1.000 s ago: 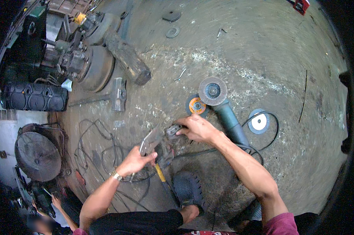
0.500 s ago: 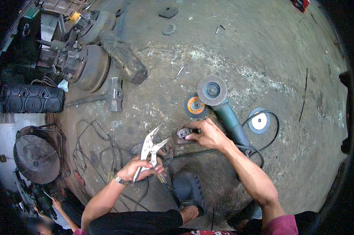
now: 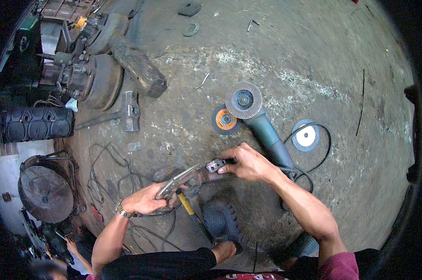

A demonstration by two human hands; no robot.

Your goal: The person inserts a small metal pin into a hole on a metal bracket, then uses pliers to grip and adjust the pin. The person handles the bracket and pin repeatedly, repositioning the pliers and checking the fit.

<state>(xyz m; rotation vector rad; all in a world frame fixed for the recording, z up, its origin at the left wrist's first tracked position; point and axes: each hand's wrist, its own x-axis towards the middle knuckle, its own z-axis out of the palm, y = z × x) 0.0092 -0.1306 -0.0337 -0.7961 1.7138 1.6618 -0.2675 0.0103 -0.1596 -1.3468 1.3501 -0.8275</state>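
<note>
My left hand is closed around silver locking pliers. The pliers lie nearly edge-on, their jaw end pointing right and away from me. Beside that end, my right hand pinches a small dark metal piece with a shiny, rough end. Whether the jaws touch the piece I cannot tell. Just beyond my right hand rests a green angle grinder with a flap disc facing up. An orange-and-black disc lies partly beneath the flap disc. A yellow-and-black handle shows under my left hand.
A sledgehammer, a wood block and a large metal drum assembly occupy the left. A white-centred disc lies by the grinder's looped cord. Cables tangle near my left arm. My shoe is below the pliers.
My left hand has rolled over, turning the pliers from broadside with spread jaws to nearly edge-on, their tip now beside the metal piece. My right hand keeps its pinch. The whole view has shifted slightly.
</note>
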